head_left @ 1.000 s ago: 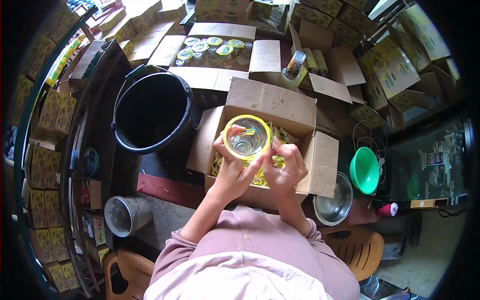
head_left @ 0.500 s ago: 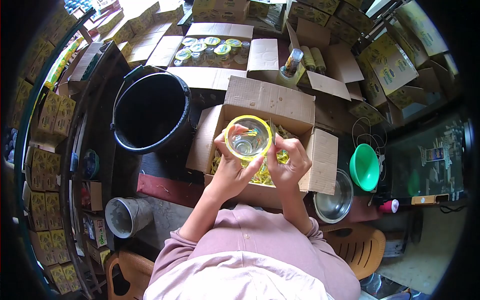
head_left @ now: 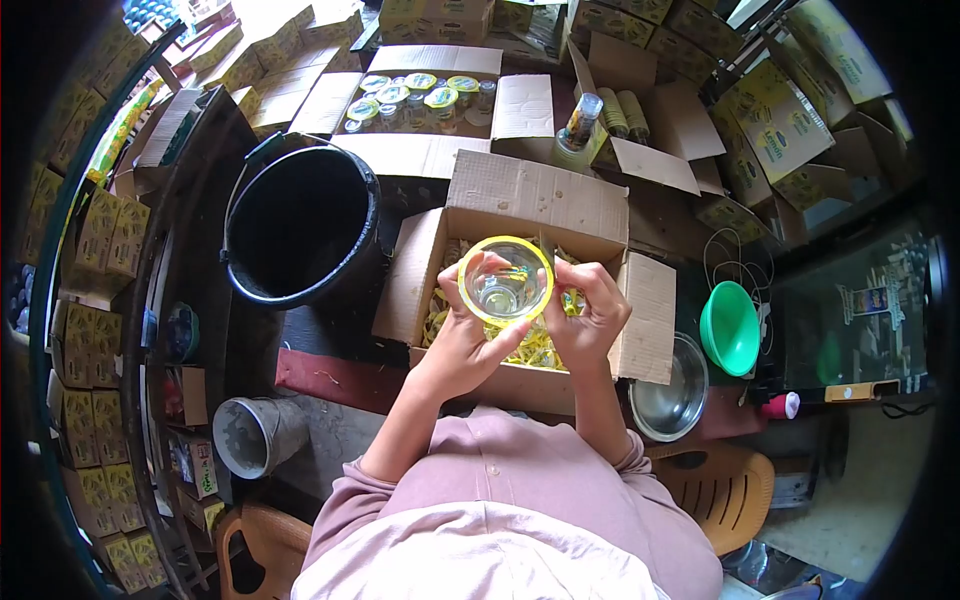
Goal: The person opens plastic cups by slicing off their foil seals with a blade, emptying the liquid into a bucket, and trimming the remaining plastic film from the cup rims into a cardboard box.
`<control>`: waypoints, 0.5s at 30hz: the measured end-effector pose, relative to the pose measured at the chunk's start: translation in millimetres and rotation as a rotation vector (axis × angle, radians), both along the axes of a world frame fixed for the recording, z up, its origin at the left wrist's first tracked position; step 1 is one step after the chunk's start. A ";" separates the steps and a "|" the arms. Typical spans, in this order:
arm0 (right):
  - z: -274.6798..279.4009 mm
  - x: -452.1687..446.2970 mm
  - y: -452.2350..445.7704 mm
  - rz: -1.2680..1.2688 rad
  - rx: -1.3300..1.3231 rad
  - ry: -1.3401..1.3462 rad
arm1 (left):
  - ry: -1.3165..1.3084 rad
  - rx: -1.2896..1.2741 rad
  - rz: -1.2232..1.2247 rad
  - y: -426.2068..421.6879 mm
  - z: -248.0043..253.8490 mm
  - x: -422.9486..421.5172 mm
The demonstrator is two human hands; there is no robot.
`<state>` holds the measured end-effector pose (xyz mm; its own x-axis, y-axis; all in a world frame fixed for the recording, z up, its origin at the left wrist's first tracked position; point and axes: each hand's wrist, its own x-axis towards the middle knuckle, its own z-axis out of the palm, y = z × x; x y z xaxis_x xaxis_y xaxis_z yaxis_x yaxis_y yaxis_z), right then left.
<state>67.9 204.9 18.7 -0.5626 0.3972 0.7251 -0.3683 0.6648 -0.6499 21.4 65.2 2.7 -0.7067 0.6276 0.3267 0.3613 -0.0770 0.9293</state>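
Working above an open cardboard box (head_left: 540, 190), just beside a black bucket (head_left: 300, 225). Holding with the left hand (head_left: 460, 340), fingers and thumb clasped round, and meeting at the rim with the right hand (head_left: 590, 315), 1 clear cup (head_left: 510, 285), yellow-rimmed, mouth turned up toward the camera. With right thumb and forefinger close together, cannot tell whether pinching anything. Poised, cup and all, above yellow pieces (head_left: 540, 350) inside the box.

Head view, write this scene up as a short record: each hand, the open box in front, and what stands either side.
Left hand: holding a clear cup with a yellow rim
Right hand: fingers at the cup's right edge; exact grip unclear
Open cardboard box: below the cup, crumpled yellow pieces inside
Left of box: black bucket
Right of box: green bowl, shiny bowl
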 end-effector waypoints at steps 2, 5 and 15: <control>-0.6 -1.2 0.8 0.009 -0.004 0.037 | -0.013 0.005 -0.002 -0.9 0.3 -0.3; -8.5 5.4 -5.5 -0.131 -0.001 0.066 | 0.082 -0.066 0.065 0.0 -1.9 -2.6; -13.8 12.1 -23.9 -0.160 0.046 0.078 | 0.110 -0.030 0.160 2.4 -0.3 0.0</control>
